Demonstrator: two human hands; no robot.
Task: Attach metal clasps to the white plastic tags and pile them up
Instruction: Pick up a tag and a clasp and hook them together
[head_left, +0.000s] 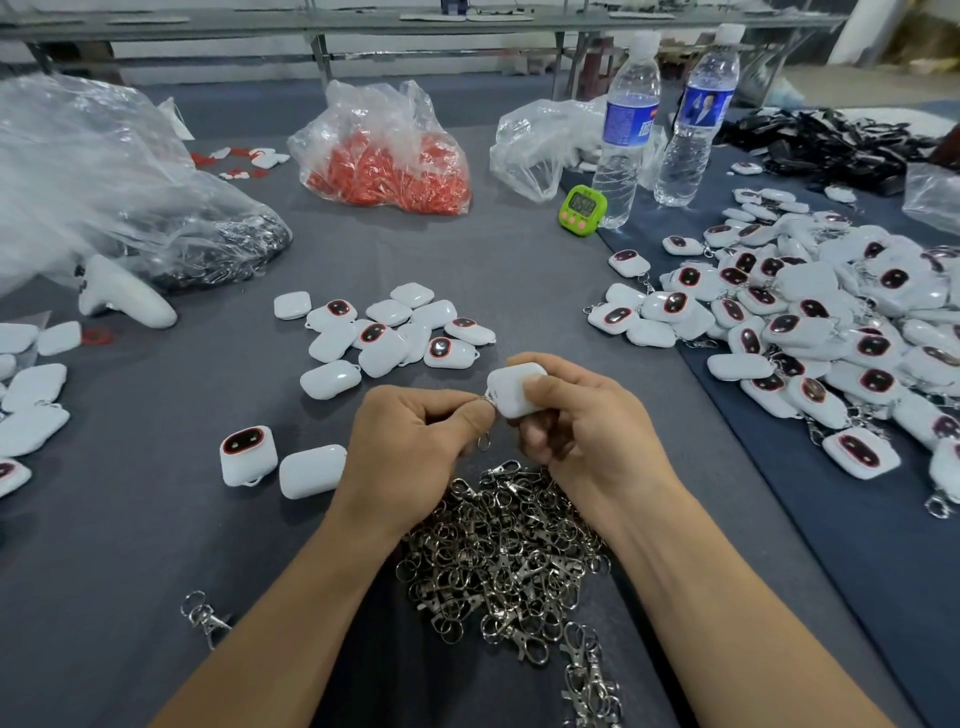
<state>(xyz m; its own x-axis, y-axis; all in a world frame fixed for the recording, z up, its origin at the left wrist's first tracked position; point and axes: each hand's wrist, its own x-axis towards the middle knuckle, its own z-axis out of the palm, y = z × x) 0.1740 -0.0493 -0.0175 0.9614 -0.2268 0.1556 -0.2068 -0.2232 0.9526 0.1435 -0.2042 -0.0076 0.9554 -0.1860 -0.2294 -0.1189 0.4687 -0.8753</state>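
Tag sits gripped in the right hand; the left hand pinches a clasp against it. A slipping pinch could drop the clasp unattached.

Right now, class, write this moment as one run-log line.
step: attaching | left hand: pinches metal clasp | right hand: grips white tag | finished pile: right side

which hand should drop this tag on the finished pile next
Likely the right hand: it grips the tag, and the finished pile lies on its side; the left hand pinches the clasp.
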